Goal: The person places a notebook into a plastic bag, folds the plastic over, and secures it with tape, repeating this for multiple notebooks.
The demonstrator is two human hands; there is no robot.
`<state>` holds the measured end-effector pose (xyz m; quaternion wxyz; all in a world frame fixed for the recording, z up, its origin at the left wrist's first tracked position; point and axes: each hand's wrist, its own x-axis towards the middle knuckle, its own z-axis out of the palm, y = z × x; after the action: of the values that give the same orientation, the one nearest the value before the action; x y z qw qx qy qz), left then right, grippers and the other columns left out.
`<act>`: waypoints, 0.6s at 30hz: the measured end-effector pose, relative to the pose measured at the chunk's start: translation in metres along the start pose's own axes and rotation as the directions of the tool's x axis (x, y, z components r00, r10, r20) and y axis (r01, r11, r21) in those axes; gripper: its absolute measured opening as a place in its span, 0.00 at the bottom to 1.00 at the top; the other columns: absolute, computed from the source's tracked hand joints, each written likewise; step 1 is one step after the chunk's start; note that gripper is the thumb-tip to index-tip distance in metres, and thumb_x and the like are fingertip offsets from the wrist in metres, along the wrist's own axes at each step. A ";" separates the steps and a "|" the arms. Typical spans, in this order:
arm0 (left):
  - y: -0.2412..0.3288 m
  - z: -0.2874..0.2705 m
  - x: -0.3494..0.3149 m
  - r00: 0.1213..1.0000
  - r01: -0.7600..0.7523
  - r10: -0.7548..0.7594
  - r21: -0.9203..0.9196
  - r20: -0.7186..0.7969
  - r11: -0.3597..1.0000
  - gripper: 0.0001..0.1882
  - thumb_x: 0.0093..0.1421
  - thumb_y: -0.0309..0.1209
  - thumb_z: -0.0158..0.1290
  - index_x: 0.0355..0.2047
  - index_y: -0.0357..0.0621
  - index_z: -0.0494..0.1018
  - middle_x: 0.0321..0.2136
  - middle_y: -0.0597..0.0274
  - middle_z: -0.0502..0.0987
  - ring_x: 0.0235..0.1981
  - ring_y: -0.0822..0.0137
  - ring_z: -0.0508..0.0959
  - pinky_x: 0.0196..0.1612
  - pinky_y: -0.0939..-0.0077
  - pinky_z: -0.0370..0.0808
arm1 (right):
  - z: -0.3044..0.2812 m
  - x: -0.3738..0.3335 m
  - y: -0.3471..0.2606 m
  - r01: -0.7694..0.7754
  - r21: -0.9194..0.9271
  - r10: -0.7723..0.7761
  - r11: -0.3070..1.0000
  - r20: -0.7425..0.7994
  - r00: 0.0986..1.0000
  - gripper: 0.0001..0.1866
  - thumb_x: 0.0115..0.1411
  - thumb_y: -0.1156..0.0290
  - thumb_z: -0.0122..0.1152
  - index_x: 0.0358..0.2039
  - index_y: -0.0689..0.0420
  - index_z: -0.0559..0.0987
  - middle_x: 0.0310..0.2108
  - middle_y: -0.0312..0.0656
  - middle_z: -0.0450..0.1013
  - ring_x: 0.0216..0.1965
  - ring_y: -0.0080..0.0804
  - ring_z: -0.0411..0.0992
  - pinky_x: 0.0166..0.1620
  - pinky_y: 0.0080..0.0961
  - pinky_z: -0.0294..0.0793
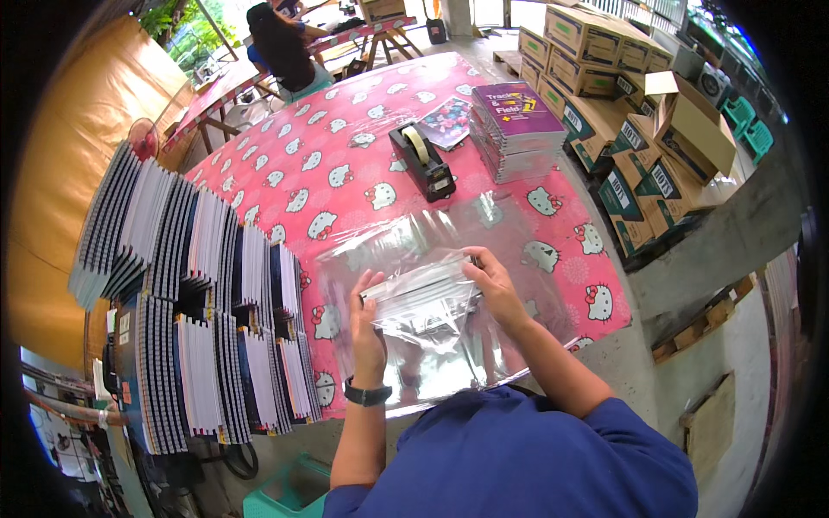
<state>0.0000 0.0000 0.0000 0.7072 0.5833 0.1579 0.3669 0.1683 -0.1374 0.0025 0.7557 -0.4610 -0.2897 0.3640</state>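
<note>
a white-edged bundle [423,292] lies between my hands, long axis running left to right, its right end slightly farther from me.
my left hand [368,315] and right hand [496,287] are part closed, gripping opposite ends, so neither is nearer; clear plastic film [432,367] spreads around it over the table [259,186], and i can't tell whether the bundle touches down; the tape dispenser [426,164] stands straight beyond, purple-covered books [522,112] beyond my right hand, spiral-bound books [162,371] to my left.
</note>
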 end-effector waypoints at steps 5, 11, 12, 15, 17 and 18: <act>0.011 0.023 0.013 0.973 0.193 -0.170 0.145 -0.153 0.970 0.17 0.63 0.33 0.41 0.50 0.37 0.65 0.46 0.55 0.69 0.46 0.69 0.69 0.51 0.77 0.63 | -0.015 0.017 -0.007 -0.067 -0.020 0.065 0.998 -0.085 0.994 0.12 0.61 0.70 0.49 0.43 0.62 0.70 0.35 0.38 0.69 0.41 0.19 0.65 0.45 0.18 0.65; -0.003 0.001 0.015 0.969 0.081 -0.086 -0.033 -0.230 0.996 0.20 0.62 0.33 0.42 0.52 0.36 0.61 0.48 0.53 0.68 0.50 0.67 0.66 0.55 0.74 0.59 | 0.003 0.020 0.007 0.016 -0.140 -0.009 0.990 0.048 0.999 0.13 0.62 0.69 0.47 0.43 0.63 0.68 0.37 0.36 0.68 0.40 0.17 0.64 0.44 0.16 0.63; -0.004 0.002 0.015 0.975 0.097 -0.104 -0.046 -0.196 0.994 0.21 0.62 0.34 0.42 0.53 0.36 0.60 0.49 0.52 0.67 0.51 0.66 0.65 0.57 0.73 0.57 | -0.005 0.027 0.002 -0.025 -0.096 0.030 0.995 0.051 0.998 0.14 0.62 0.67 0.47 0.44 0.63 0.68 0.37 0.35 0.68 0.40 0.18 0.63 0.46 0.17 0.62; -0.001 0.004 0.010 0.982 0.086 -0.095 -0.062 -0.162 0.994 0.23 0.61 0.34 0.43 0.54 0.36 0.58 0.52 0.50 0.64 0.55 0.64 0.62 0.59 0.74 0.54 | -0.010 0.021 0.000 -0.130 -0.085 0.139 0.988 0.120 0.983 0.16 0.63 0.64 0.45 0.46 0.62 0.68 0.36 0.34 0.67 0.41 0.19 0.62 0.48 0.20 0.60; 0.001 -0.001 0.009 0.985 0.006 -0.003 0.017 -0.175 1.000 0.25 0.61 0.37 0.44 0.55 0.37 0.57 0.55 0.52 0.62 0.57 0.62 0.60 0.61 0.67 0.50 | 0.001 0.015 -0.004 0.064 -0.087 -0.065 0.994 -0.008 0.998 0.18 0.63 0.61 0.43 0.45 0.62 0.68 0.35 0.33 0.66 0.40 0.18 0.62 0.47 0.20 0.61; 0.011 -0.003 0.009 0.983 -0.014 0.018 0.022 -0.185 1.000 0.25 0.61 0.37 0.44 0.55 0.37 0.57 0.55 0.52 0.62 0.57 0.62 0.60 0.61 0.67 0.50 | -0.007 0.011 -0.012 0.211 -0.320 -0.233 0.924 -0.033 0.972 0.21 0.62 0.57 0.44 0.45 0.61 0.70 0.37 0.36 0.68 0.42 0.20 0.62 0.47 0.21 0.61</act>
<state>0.0008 0.0094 0.0113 0.6805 0.5553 0.2220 0.4234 0.1836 -0.1353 0.0115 0.7187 -0.5522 -0.3673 0.2088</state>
